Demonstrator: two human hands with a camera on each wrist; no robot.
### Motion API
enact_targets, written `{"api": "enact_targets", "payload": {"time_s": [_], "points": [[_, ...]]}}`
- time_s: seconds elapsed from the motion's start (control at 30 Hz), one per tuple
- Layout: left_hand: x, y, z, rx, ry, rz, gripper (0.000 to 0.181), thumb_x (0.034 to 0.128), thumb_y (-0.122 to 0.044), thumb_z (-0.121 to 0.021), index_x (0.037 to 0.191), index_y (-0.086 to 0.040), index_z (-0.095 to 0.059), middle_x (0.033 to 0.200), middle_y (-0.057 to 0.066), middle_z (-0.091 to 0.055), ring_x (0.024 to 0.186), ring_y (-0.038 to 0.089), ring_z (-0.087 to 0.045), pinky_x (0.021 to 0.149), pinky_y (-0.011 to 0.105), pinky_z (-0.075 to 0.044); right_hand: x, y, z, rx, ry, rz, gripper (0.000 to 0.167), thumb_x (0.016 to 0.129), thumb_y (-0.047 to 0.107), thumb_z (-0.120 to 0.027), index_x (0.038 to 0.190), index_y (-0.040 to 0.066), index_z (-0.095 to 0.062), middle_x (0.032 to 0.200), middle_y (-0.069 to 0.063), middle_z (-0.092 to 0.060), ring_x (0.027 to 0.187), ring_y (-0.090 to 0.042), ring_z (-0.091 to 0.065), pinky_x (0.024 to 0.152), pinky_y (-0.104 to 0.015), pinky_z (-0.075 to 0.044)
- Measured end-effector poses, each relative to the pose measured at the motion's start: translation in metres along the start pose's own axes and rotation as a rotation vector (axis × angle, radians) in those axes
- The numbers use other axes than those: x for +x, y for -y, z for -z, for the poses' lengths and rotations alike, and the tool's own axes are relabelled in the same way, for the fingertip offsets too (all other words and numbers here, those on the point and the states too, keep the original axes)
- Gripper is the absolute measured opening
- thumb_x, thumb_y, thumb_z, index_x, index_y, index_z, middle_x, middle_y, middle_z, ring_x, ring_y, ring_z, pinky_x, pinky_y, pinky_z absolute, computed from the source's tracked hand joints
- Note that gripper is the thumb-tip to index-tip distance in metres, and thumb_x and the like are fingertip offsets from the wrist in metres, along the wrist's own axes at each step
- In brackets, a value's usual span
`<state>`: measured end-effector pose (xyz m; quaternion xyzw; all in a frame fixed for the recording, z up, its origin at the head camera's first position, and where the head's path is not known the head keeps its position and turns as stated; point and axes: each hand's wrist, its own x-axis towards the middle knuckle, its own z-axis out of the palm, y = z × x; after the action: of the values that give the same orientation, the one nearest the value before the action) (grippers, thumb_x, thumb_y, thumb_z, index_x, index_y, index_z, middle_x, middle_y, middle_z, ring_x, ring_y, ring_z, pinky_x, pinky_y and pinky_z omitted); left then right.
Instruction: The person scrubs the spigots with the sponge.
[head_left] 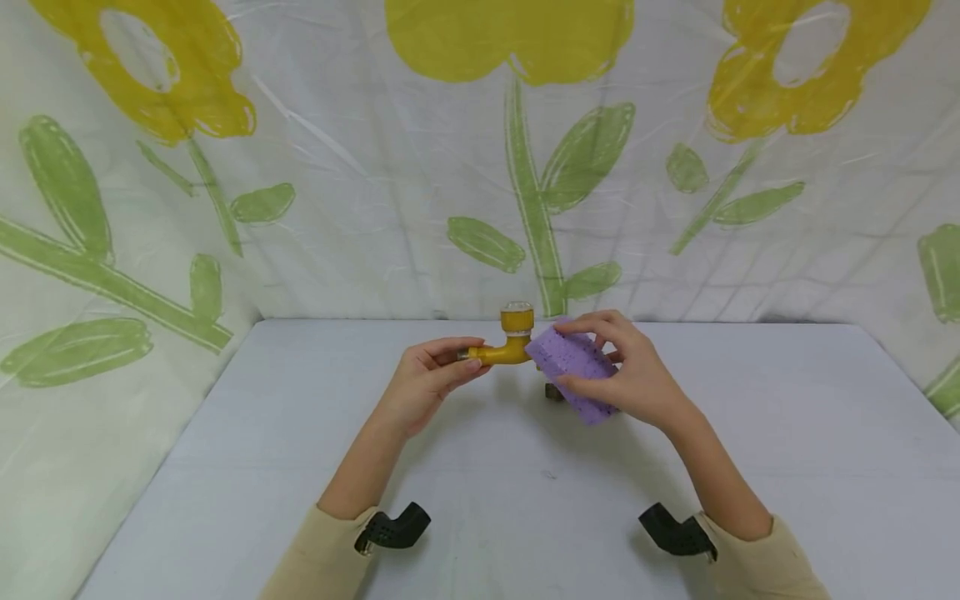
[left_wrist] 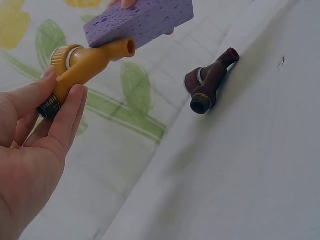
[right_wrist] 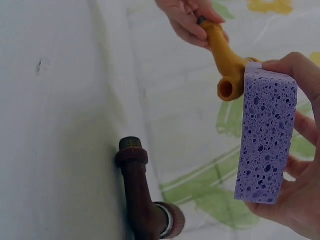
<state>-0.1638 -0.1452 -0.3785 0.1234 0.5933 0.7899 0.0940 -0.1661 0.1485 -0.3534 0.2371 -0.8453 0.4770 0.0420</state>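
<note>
A makeshift tabletop booth — plain white table [head_left: 480,517], creased flower-print sheeting [head_left: 337,208] behind and on both sides.

left grip [head_left: 420,385]: thumb opposing fingers, pinching | right grip [head_left: 633,377]: fingers curved, thumb opposed, clasping | left forearm [head_left: 362,473], right forearm [head_left: 716,468]: slanting inward

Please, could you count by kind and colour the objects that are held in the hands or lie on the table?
Yellow pipe fitting: 1
Dark brown pipe fitting: 1
Purple sponge: 1
Total: 3
</note>
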Motion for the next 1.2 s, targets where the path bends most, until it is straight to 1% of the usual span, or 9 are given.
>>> {"api": "enact_targets", "payload": {"time_s": [0.07,0.17,0.3,0.43,0.57,0.63,0.8,1.0,1.2], "points": [[0.0,-0.001,-0.001,-0.006,-0.01,-0.003,0.038,0.1007,0.016,-0.054,0.137,0.028,-0.048,0.109,0.001,-0.075,0.101,0.015,-0.076,0.097,0.035,-0.061,0.0,0.0,0.0,-0.007,-0.028,-0.005,0.054,0.084,0.011,-0.088,0.135,0.013,-0.07,0.134,-0.009,-0.058,0.104,-0.024,-0.052,0.082,-0.04,-0.052],[0.0,0.0,-0.003,-0.019,-0.022,0.002,0.036,0.1005,0.017,-0.055,0.135,0.026,-0.052,0.109,0.002,-0.074,0.101,0.015,-0.075,0.098,0.036,-0.061,0.0,0.002,-0.003,-0.019,-0.062,0.003,0.056,0.083,0.012,-0.09,0.135,0.013,-0.07,0.135,-0.01,-0.056,0.107,-0.024,-0.052,0.084,-0.041,-0.052],[0.0,0.002,-0.007,-0.044,-0.041,0.019,0.032,0.1001,0.016,-0.056,0.132,0.021,-0.059,0.109,0.005,-0.072,0.101,0.016,-0.075,0.101,0.041,-0.059,0.0,0.006,-0.011,-0.04,-0.096,0.069,0.059,0.079,0.013,-0.093,0.133,0.012,-0.071,0.136,-0.011,-0.055,0.114,-0.026,-0.055,0.084,-0.039,-0.052],[0.0,0.002,-0.009,-0.065,-0.057,0.008,0.03,0.0998,0.016,-0.057,0.128,0.015,-0.066,0.109,0.006,-0.072,0.1,0.017,-0.076,0.098,0.038,-0.061,0.0,0.008,-0.016,-0.074,-0.172,0.118,0.059,0.075,0.008,-0.095,0.129,0.01,-0.073,0.133,-0.013,-0.055,0.113,-0.028,-0.056,0.079,-0.037,-0.051],[-0.001,0.002,-0.011,-0.089,-0.06,-0.008,0.032,0.0996,0.016,-0.057,0.116,-0.002,-0.078,0.108,0.005,-0.073,0.098,0.017,-0.076,0.098,0.037,-0.061,0.0,0.011,-0.021,-0.058,-0.218,0.12,0.057,0.075,0.006,-0.095,0.128,0.009,-0.073,0.132,-0.015,-0.053,0.115,-0.033,-0.056,0.084,-0.046,-0.057],[-0.001,0.004,-0.012,-0.104,-0.057,-0.008,0.033,0.0996,0.016,-0.056,0.114,-0.003,-0.078,0.107,0.005,-0.074,0.098,0.016,-0.077,0.096,0.035,-0.062,-0.001,0.012,-0.025,-0.06,-0.214,0.134,0.058,0.075,0.007,-0.095,0.128,0.01,-0.072,0.133,-0.015,-0.052,0.113,-0.033,-0.056,0.086,-0.051,-0.059],[0.0,0.007,-0.015,-0.098,-0.065,0.005,0.03,0.0999,0.016,-0.056,0.128,0.017,-0.065,0.108,0.004,-0.074,0.097,0.016,-0.077,0.095,0.033,-0.062,-0.001,0.013,-0.025,-0.111,-0.212,0.179,0.06,0.072,0.006,-0.097,0.127,0.009,-0.072,0.132,-0.018,-0.052,0.108,-0.035,-0.056,0.084,-0.054,-0.061],[0.0,0.007,-0.015,-0.088,-0.075,0.005,0.031,0.0998,0.016,-0.057,0.13,0.019,-0.062,0.109,0.004,-0.073,0.098,0.016,-0.076,0.094,0.032,-0.063,-0.001,0.012,-0.022,-0.105,-0.228,0.134,0.058,0.075,0.006,-0.095,0.128,0.009,-0.072,0.133,-0.017,-0.051,0.114,-0.037,-0.057,0.088,-0.058,-0.06],[0.001,0.013,-0.017,-0.09,-0.051,0.034,0.029,0.1002,0.015,-0.057,0.128,0.019,-0.063,0.105,0.005,-0.074,0.097,0.016,-0.077,0.096,0.034,-0.062,-0.001,0.012,-0.023,-0.148,-0.18,0.203,0.06,0.073,0.008,-0.097,0.128,0.01,-0.072,0.133,-0.018,-0.052,0.11,-0.037,-0.056,0.083,-0.053,-0.061]]}}
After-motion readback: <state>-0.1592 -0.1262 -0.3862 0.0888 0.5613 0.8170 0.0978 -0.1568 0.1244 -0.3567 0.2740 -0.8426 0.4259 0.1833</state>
